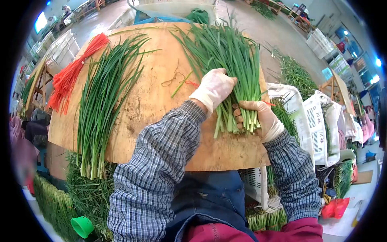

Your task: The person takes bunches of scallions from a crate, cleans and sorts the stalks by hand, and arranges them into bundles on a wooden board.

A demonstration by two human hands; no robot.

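A bunch of long green garlic chives (238, 52) lies on the right part of the wooden board, pale stalk ends towards me. My left hand (214, 88), in a whitish glove, is closed on the left side of the bunch. My right hand (266, 119), gloved with bare fingertips, wraps the lower stalks; its thumb lies across the top and its fingertips show among the stalk ends. Bits of a red strip (192, 83) show left of my left hand and by my right thumb; the part between is hidden.
A looser pile of chives (109, 97) and a bundle of red strips (76, 72) lie on the left of the board (161, 84). White crates (316, 125) stand at the right. Greens (88, 189) and a green cup (82, 226) are below left.
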